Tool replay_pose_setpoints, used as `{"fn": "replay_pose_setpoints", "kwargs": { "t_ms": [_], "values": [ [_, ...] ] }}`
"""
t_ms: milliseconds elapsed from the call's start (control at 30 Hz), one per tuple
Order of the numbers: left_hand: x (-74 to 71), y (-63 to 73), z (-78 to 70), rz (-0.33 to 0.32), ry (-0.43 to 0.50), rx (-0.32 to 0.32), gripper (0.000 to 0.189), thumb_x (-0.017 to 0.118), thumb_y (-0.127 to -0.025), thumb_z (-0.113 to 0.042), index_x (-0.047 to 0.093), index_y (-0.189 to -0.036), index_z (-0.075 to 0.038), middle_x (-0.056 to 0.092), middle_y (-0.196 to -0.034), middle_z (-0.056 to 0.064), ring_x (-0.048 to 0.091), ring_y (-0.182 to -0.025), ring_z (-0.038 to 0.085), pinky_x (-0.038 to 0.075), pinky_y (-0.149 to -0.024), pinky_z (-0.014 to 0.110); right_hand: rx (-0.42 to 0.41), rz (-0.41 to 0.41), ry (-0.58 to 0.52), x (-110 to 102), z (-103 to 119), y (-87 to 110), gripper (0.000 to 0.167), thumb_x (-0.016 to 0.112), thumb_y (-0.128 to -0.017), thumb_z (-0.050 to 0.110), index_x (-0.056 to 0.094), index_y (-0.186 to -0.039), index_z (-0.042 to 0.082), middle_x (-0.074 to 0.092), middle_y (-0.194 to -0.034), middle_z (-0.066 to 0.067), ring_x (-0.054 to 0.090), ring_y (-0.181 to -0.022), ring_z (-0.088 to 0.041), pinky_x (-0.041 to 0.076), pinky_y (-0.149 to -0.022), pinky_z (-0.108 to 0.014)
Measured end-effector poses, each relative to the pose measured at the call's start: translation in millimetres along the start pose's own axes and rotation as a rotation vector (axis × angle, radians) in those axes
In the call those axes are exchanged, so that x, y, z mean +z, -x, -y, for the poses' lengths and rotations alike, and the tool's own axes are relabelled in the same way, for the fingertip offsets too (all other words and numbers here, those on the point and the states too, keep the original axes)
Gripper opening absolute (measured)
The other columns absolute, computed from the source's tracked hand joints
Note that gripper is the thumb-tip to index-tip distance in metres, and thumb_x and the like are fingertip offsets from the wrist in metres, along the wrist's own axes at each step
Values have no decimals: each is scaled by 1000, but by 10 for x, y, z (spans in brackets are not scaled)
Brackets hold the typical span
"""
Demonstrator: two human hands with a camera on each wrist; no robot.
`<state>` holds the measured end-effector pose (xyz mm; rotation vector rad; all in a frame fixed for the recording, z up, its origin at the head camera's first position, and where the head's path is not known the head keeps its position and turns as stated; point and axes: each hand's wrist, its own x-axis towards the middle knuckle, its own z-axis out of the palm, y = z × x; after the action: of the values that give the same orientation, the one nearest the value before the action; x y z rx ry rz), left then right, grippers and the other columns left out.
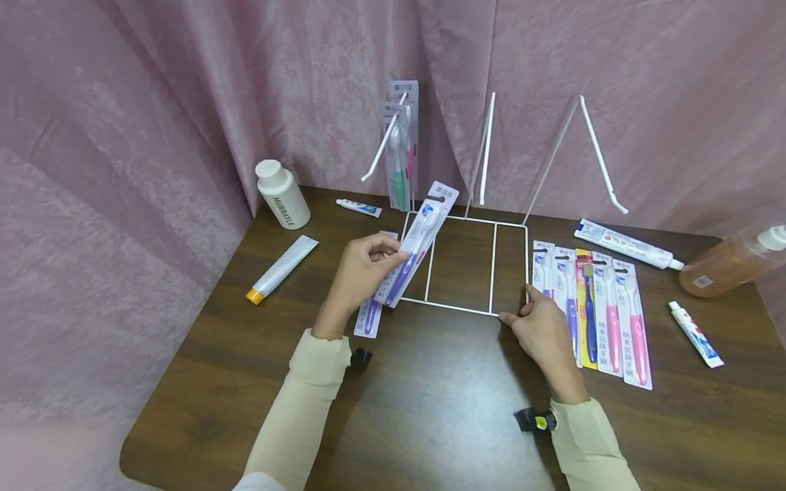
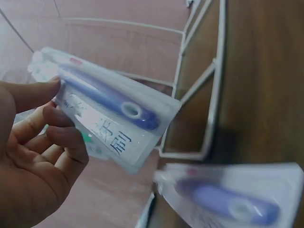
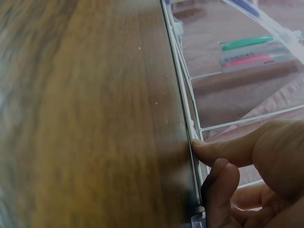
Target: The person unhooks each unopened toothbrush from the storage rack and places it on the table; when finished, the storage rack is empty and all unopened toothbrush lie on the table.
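Note:
My left hand [image 1: 362, 269] pinches a packaged purple toothbrush [image 1: 402, 269] between thumb and fingers. The pack tilts, its hole end toward the rack's left hook. Below it another packaged purple toothbrush [image 1: 368, 320] lies on the table, partly hidden by the hand and the held pack. A white wire display rack [image 1: 454, 307] has three raised hooks. On the left hook hang packaged toothbrushes [image 1: 398, 184], one green and one pink. My right hand [image 1: 543, 331] holds the front right corner of the rack's base; in the right wrist view the thumb touches the wire [image 3: 183, 90].
Right of the rack lies a row of packaged toothbrushes [image 1: 608, 320]. Toothpaste tubes [image 1: 626, 244] and an amber bottle [image 1: 715, 266] are farther right. At left are a white bottle [image 1: 285, 198], a yellow-capped tube [image 1: 282, 269] and a small tube [image 1: 359, 207]. A pink curtain [image 1: 307, 88] hangs behind.

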<state>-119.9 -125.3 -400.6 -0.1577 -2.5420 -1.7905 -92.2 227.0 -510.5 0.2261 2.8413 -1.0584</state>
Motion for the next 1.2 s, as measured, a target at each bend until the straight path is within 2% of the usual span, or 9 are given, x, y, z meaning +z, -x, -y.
{"fn": "replay_pose_setpoints", "kwargs": {
  "t_ms": [333,433,600,767,833,867,900,1067,1200],
  "values": [
    [-252,172,351,73,-96,-113,13,81,-104,-10,79,-109,2,82,-104,18,71,-87,16,56,-79,23,-1,0,-1,-11,14,9,94,93,-91,30,51,-165,-12,76,-85,-9,66,-74,-26,49,-64,-36],
    [-358,195,441,78,-91,-162,12,79,-106,-10,77,-110,1,80,-95,13,67,-80,16,55,-72,24,-5,-7,7,-12,10,2,94,93,-91,30,51,-164,-12,76,-85,-9,66,-75,-26,49,-64,-35],
    [-533,208,576,72,-66,-210,16,74,-108,-10,73,-114,4,66,-75,0,55,-64,12,47,-59,24,-9,-10,14,-10,18,2,94,93,-92,31,51,-165,-10,76,-87,-9,66,-76,-26,49,-65,-35],
    [-593,203,668,35,-97,-240,19,72,-108,-11,72,-116,7,63,-70,-2,54,-61,12,46,-58,24,-5,-7,15,-1,2,7,94,93,-91,32,52,-165,-10,76,-90,-10,66,-77,-26,49,-65,-35],
    [-592,199,688,24,-123,-267,21,71,-108,-12,73,-116,7,64,-70,-2,56,-62,13,46,-60,26,-4,-10,16,2,-12,6,94,94,-91,32,52,-164,-9,76,-89,-9,66,-78,-26,49,-65,-35],
    [-602,184,759,18,-130,-272,21,72,-108,-13,74,-114,6,64,-69,-1,56,-62,14,45,-59,27,-5,-11,16,4,-18,6,94,94,-91,32,53,-164,-10,76,-89,-9,66,-77,-26,49,-65,-35],
    [-603,180,771,15,-144,-287,21,72,-108,-14,74,-115,6,65,-70,0,57,-64,15,45,-61,28,-6,-11,15,5,-24,6,94,94,-91,32,53,-164,-10,76,-88,-8,66,-77,-26,49,-65,-35],
    [-614,145,805,10,-201,-341,25,72,-109,-19,76,-118,4,74,-85,8,64,-74,19,51,-69,33,-18,-15,9,5,-24,3,94,94,-90,31,53,-163,-10,75,-85,-7,65,-74,-25,49,-65,-35],
    [-625,107,842,22,-237,-357,26,71,-109,-19,77,-120,4,75,-91,10,66,-80,21,52,-72,35,-12,-12,7,-1,2,1,94,94,-91,31,52,-164,-10,75,-84,-7,65,-75,-25,48,-65,-36]
  ]
}}
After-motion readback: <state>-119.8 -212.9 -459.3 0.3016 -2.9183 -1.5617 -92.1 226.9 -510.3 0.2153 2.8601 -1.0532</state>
